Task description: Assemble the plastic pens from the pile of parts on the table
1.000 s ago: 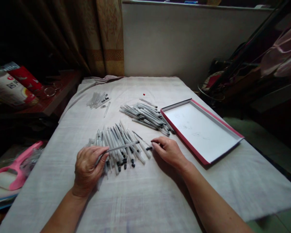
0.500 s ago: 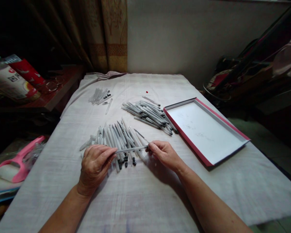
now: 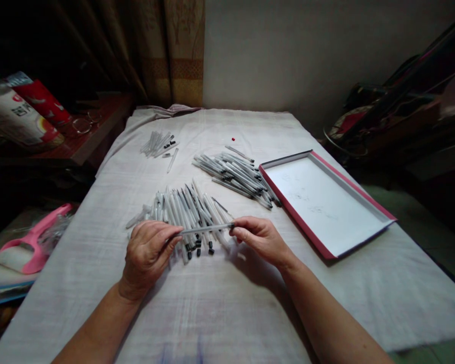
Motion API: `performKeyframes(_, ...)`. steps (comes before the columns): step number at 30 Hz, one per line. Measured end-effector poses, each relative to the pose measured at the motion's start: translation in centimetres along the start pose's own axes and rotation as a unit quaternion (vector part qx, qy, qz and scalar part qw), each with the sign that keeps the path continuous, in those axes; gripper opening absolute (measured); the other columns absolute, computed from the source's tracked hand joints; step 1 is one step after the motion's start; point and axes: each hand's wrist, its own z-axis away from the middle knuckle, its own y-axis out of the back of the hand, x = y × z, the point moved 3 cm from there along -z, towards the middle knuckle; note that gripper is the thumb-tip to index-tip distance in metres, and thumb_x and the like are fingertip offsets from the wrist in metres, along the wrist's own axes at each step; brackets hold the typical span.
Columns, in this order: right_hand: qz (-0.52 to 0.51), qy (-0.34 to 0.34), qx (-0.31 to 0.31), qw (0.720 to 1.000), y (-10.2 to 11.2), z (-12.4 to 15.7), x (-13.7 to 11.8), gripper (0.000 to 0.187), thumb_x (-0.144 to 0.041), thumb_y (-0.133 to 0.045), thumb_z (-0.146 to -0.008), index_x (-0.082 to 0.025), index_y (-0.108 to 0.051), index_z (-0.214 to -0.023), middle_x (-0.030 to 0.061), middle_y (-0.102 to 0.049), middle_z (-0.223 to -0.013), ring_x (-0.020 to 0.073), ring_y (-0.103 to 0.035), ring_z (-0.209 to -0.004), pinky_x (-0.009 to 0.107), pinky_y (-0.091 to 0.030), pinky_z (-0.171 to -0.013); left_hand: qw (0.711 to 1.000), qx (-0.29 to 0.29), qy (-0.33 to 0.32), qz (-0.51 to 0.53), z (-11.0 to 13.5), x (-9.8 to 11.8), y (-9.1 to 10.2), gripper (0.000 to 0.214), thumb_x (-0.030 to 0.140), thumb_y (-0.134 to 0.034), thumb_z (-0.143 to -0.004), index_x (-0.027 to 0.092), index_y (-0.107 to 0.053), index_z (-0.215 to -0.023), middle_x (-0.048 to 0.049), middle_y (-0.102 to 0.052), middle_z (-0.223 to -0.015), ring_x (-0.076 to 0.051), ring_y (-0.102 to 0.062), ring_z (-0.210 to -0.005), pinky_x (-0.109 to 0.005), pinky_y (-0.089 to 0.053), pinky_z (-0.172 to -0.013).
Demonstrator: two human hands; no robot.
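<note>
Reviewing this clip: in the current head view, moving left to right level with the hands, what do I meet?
Pink handle → left hand → pen held between the hands → right hand → shallow red-edged tray.

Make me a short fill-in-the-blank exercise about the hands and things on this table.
1. The left hand and right hand hold opposite ____ of one pen.
2. The loose caps lying between the hands are coloured ____.
3. The shallow tray lies nearer the ____ hand.
Missing words: ends; black; right.
</note>
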Motion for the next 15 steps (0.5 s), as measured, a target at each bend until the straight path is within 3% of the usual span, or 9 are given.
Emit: performKeyframes(15, 0.064, 0.036, 0.048, 0.996, 0.05, -0.09, -0.35, 0.03, -0.045, -0.067, -0.081, -0.017, -0.072, -0.07, 0.0028, -0.067, -0.06, 0.0126, -0.056, -0.053, 0.023, -0.046, -0.051, 1.0, -0.002, 0.01, 0.008, 0.12, -0.02, 0.07, 0.017, 0.019, -0.064, -0.089, 0.024, -0.069, -0.104, -0.0021, -0.073, -0.087, -0.017, -0.067, -0.084, -0.034, -0.049, -0.083)
